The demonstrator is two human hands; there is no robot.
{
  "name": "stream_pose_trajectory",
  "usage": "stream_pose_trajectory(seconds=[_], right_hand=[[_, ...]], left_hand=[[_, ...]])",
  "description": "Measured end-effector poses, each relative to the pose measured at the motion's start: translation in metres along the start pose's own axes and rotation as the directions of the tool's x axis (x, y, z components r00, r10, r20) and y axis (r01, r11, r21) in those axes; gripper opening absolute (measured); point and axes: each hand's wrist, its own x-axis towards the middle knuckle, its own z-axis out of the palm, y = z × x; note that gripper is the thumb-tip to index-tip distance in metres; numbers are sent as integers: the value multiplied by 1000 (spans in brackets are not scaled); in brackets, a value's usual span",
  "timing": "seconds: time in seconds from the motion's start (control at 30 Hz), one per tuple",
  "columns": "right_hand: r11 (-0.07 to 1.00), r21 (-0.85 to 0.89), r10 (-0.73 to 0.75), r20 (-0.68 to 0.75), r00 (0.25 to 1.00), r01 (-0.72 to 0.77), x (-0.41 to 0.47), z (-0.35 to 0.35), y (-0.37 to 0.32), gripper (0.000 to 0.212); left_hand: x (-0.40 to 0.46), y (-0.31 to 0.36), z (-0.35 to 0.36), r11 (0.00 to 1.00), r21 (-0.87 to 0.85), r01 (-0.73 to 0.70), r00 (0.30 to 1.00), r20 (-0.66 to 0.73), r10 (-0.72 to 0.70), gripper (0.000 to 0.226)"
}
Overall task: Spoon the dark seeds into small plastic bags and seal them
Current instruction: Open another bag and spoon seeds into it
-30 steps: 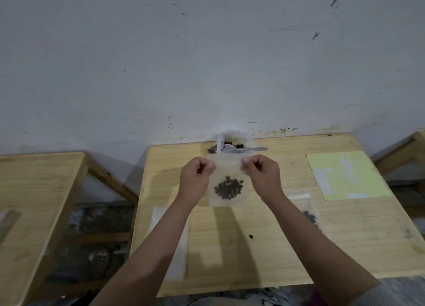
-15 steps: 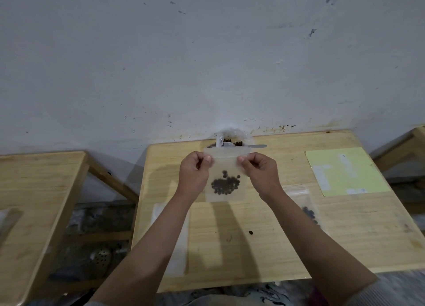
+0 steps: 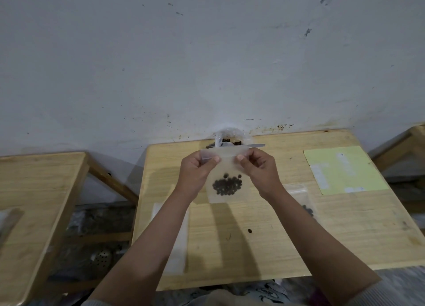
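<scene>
Bag (image 3: 226, 167) top edge pinched between left hand (image 3: 197, 167), right hand (image 3: 258, 167); seeds (image 3: 227, 186) hang below.

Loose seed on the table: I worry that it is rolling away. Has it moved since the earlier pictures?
No. The loose seed lies at the same spot on the table, equally far from its near edge; only the camera shifted.

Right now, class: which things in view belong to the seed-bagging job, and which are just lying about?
Belong to the job:
- small plastic bag, pinched at its top by left hand and right hand
- dark seeds inside it
- seed supply bag and spoon
- filled bag

Lying about:
- green sheet
- stray seed
</scene>
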Motion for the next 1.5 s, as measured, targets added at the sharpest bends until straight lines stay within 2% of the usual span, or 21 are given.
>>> stream_pose_trajectory(seconds=[0.07, 0.13, 0.2, 0.33, 0.47, 0.73, 0.83, 0.93, 1.03, 1.17, 1.27, 1.4, 1.5], right_hand=[[1000, -2, 27, 52, 998, -27, -1, 1, -4, 25], [999, -38, 31, 83, 996, -28, 0, 3, -6, 14], [997, -69, 26, 62, 998, -21, 3, 4, -7, 7], [995, -103, 7, 19, 1000, -5, 6, 4, -8, 7], [994, -112, 12, 17, 1000, -10, 5, 5, -5, 12], [993, -120, -7, 86, 996, 18, 5, 15, -12, 4], [997, -75, 26, 55, 998, -22, 5, 12, -12, 9], [996, -42, 80, 14, 997, -80, 3, 7, -10, 12], [994, -19, 104, -34, 994, -105, 1, 3, -9, 10], [985, -5, 172, -82, 982, -173, 0, -12, -10, 10], [976, -73, 194, -124, 973, -204, -5, -25, -2, 13], [973, -106, 180, -217, 959, -206, -20, -53, 15, 41], [924, -316, 141, -237, 961, -214, -37, -81, 26, 44]], left_hand=[[0, 2, 0, 1000, 20, -24, 1000, 13, 24, 11], [-1, 2, 1, 997, 53, -49, 998, 32, 47, 8], [-2, 2, 3, 997, 54, -51, 998, 38, 49, 7], [-5, 5, 6, 999, -32, 12, 1000, 28, -11, 8], [-7, 9, 8, 996, -83, 16, 998, 57, -11, 11], [-5, 8, 10, 994, 50, -97, 992, -75, 100, 9], [-1, 8, 7, 998, 12, -57, 995, -82, 57, 12], [2, 6, 0, 999, -38, 15, 1000, -4, -15, 7], [1, 0, -5, 994, -54, 93, 993, 74, -89, 11], [-8, -19, -8, 984, 68, 164, 973, 150, -173, 11], [-16, -32, 2, 974, 121, 193, 966, 152, -210, 14], [-26, -49, 32, 954, 139, 266, 951, 122, -283, 15], [-34, -66, 58, 935, 148, 321, 938, 87, -336, 14]])
